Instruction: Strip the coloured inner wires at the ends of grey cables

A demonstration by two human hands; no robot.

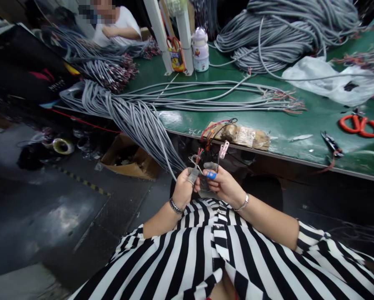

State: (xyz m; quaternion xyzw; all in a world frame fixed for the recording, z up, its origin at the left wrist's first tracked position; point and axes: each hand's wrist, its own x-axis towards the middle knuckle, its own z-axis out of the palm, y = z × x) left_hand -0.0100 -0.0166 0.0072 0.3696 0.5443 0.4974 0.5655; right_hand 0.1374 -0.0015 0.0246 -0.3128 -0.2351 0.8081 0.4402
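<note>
Head view, and from where I stand the left hand [183, 187] pinches the base of some thin coloured wires [200, 154], their red and green ends splaying just above its grey-covered thumb. Right beside them is the right hand [226, 185], its fingers bent close together, one in a smooth blue band [211, 175]; I can't tell whether they grip a wire. Beyond the left fingers droops a thick bundle of round, smooth grey cables [133, 125].
</note>
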